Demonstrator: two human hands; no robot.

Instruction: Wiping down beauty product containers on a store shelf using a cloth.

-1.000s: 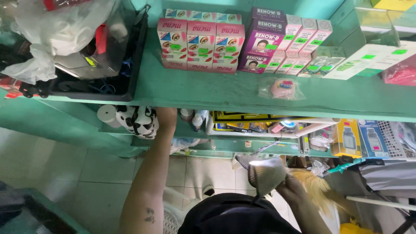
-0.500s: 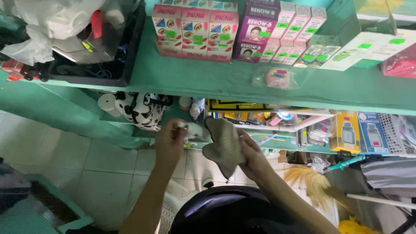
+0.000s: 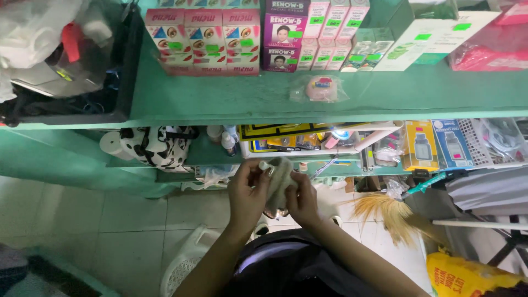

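Grey-green cloth sits bunched between the two hands in the middle of the view, just below the edge of the green counter. The left hand is closed on the cloth's left side, fingers curled over it, and pinches a small white cap-like piece at its fingertips (too small to tell what it is). The right hand is clamped on the cloth's right side, thumb pressed into the fabric, so both hands meet around it. At 12 o'clock from the hands, on the counter, lies a small round pink item in a clear wrapper, with rows of pink boxes and purple boxes behind it. At 10 o'clock a black-and-white spotted bag rests on the lower shelf. At 4 o'clock a straw broom lies over the tiled floor.
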